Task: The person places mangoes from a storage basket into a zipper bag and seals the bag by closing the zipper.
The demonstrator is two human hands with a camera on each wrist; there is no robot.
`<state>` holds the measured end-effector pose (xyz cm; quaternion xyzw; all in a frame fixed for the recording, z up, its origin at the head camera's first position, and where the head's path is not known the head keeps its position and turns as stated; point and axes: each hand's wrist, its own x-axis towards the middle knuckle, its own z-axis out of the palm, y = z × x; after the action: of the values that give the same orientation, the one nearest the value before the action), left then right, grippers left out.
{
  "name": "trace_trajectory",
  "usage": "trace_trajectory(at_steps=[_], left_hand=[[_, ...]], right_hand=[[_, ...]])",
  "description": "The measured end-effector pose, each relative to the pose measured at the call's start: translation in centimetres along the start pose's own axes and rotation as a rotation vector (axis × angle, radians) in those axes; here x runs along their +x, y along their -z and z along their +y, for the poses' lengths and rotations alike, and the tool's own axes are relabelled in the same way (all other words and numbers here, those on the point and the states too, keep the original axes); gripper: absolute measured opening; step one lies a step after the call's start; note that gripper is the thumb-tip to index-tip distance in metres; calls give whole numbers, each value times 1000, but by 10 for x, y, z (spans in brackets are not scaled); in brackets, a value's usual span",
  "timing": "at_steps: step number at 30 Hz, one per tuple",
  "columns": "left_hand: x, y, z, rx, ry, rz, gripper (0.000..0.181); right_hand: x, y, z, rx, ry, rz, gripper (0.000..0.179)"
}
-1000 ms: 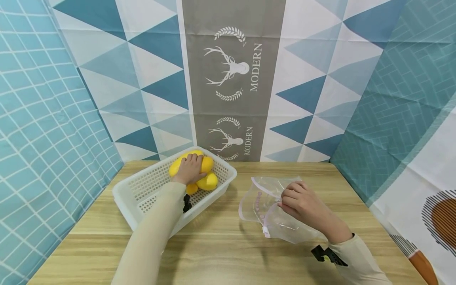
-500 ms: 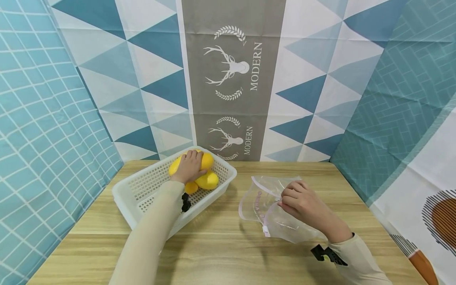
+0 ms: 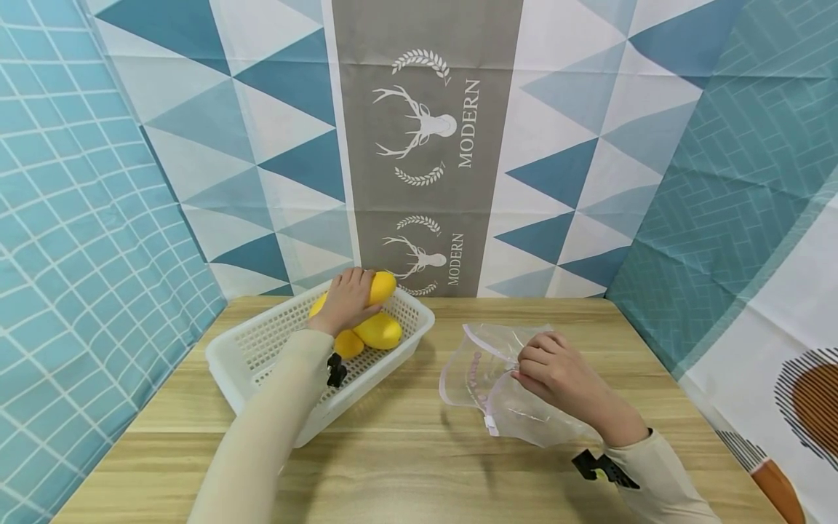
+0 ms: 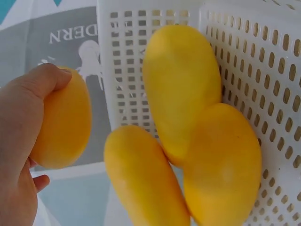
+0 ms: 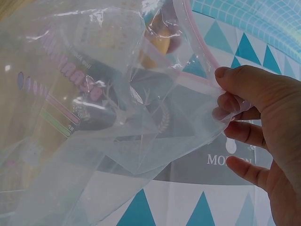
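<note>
My left hand (image 3: 347,300) grips a yellow mango (image 4: 66,120), holding it just above the far end of a white perforated basket (image 3: 230,349). Three more mangoes show inside in the left wrist view: a long one (image 4: 181,80) by the basket wall, a rounder one (image 4: 223,162), and a slim one (image 4: 143,176). Over on the right, a clear zip bag (image 3: 468,371) with pink edging and a slider hangs from my right hand (image 3: 563,375). Thumb and index finger pinch its rim in the right wrist view, and the other fingers are spread below. Its mouth gapes toward the basket.
The wooden table (image 3: 419,480) carries the basket on its left side. A patterned cloth wall (image 3: 432,167) rises behind the table's back edge. A blue checked cloth (image 3: 78,240) hangs on the left, with more printed cloth (image 3: 740,204) on the right.
My left hand has lifted the gripped mango slightly up from the others in the basket. The right hand and the bag have hardly moved.
</note>
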<state>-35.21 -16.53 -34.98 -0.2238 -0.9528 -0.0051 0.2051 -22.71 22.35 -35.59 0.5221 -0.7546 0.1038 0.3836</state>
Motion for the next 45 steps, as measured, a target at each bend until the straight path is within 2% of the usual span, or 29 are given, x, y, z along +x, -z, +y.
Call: trace_trajectory(at_steps=[4, 11, 21, 32, 41, 45], left_hand=[[1, 3, 5, -38, -39, 22, 66], [2, 11, 19, -28, -114, 63, 65], [0, 20, 39, 3, -198, 38, 69], [-10, 32, 60, -12, -307, 71, 65], [-20, 33, 77, -30, -389, 124, 64], [-28, 33, 85, -48, -423, 125, 64]], right_hand=[[0, 0, 0, 0, 0, -2, 43], [0, 0, 0, -1, -2, 0, 43], [1, 1, 0, -4, 0, 5, 43], [0, 1, 1, 2, 2, 14, 44], [0, 0, 2, 9, -10, -10, 42], [-1, 0, 2, 5, -20, -32, 42]])
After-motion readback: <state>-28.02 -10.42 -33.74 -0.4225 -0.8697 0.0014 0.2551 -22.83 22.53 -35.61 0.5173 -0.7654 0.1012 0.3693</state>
